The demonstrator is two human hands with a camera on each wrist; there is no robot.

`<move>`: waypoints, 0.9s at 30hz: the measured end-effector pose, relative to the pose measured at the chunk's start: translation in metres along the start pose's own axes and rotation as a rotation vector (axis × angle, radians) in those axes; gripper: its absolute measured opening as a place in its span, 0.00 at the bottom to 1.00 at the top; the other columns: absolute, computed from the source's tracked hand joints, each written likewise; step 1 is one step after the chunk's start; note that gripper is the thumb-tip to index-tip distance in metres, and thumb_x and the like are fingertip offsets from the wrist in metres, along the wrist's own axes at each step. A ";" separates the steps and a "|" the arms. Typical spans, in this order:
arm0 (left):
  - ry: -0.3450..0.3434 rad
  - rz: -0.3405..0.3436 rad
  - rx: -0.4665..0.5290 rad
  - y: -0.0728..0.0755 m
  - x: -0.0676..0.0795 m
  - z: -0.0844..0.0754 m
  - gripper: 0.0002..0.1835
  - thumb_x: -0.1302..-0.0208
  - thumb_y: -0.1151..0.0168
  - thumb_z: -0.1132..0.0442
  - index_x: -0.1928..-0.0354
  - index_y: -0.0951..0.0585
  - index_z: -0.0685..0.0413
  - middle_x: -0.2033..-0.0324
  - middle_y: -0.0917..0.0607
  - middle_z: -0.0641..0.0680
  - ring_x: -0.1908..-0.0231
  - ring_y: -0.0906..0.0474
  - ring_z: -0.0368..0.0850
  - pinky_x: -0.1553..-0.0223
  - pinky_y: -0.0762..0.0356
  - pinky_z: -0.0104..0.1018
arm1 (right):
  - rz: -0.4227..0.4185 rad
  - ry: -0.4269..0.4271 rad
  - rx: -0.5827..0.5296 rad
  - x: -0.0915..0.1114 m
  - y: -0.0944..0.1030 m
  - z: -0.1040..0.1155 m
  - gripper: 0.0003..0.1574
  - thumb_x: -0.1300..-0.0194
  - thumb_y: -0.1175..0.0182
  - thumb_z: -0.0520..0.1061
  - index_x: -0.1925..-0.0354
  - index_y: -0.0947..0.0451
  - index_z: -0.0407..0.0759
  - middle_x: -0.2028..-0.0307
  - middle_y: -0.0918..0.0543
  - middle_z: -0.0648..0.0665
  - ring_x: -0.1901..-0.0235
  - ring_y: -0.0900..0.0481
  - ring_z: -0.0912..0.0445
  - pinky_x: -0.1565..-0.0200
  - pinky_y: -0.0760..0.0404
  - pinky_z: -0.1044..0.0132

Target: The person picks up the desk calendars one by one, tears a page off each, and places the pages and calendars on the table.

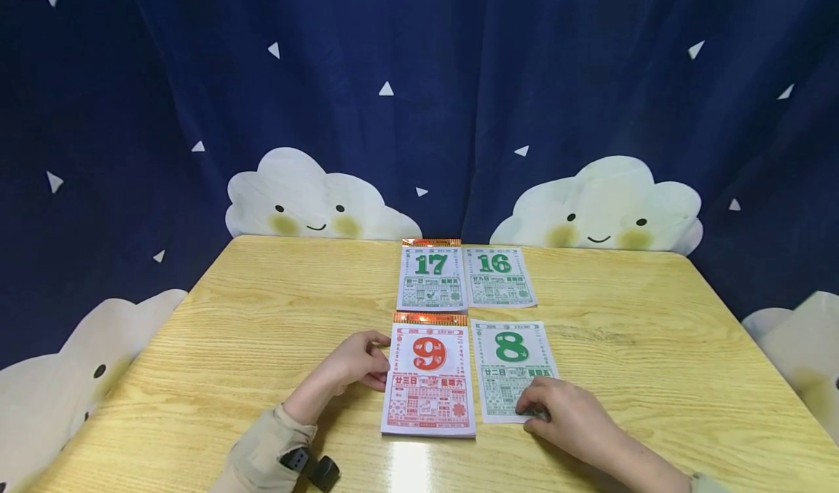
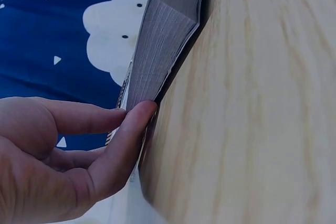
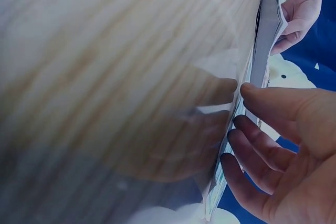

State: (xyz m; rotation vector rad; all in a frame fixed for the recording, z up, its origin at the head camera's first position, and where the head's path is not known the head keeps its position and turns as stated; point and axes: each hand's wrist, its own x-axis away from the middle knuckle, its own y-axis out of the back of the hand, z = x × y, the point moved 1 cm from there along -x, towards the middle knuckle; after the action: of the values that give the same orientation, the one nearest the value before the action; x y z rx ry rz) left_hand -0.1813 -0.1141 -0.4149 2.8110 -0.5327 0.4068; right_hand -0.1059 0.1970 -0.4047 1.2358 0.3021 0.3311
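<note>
A thick tear-off calendar (image 1: 429,376) with a red 9 on its top page lies at the front middle of the table. At its left edge is my left hand (image 1: 359,362); in the left wrist view the thumb and a finger pinch the side of the page block (image 2: 163,40). Right of the calendar lies a loose calendar sheet (image 1: 513,365) with a green 8. My right hand (image 1: 570,414) touches that sheet's lower right corner with its fingertips (image 3: 237,121), fingers spread and bent, thumb by the sheet's edge.
Behind them, a second calendar (image 1: 430,278) shows a green 17, with a loose sheet (image 1: 499,278) marked 16 at its right. The light wooden table (image 1: 288,282) ends at a dark blue curtain (image 1: 367,129) with clouds. A black strap (image 1: 309,467) is on the left sleeve.
</note>
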 end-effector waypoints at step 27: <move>0.001 -0.011 -0.025 0.006 -0.004 -0.001 0.22 0.44 0.46 0.74 0.47 0.33 0.74 0.71 0.23 0.61 0.77 0.23 0.46 0.70 0.18 0.40 | 0.016 -0.007 0.027 -0.004 0.005 -0.001 0.06 0.53 0.32 0.46 0.73 0.20 0.56 0.72 0.25 0.62 0.71 0.27 0.67 0.69 0.24 0.67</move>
State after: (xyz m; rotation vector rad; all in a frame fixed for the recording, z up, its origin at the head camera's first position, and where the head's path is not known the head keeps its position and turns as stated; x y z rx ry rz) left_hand -0.1877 -0.1175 -0.4144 2.7883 -0.5188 0.3962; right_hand -0.1108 0.1976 -0.3995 1.2658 0.2912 0.3376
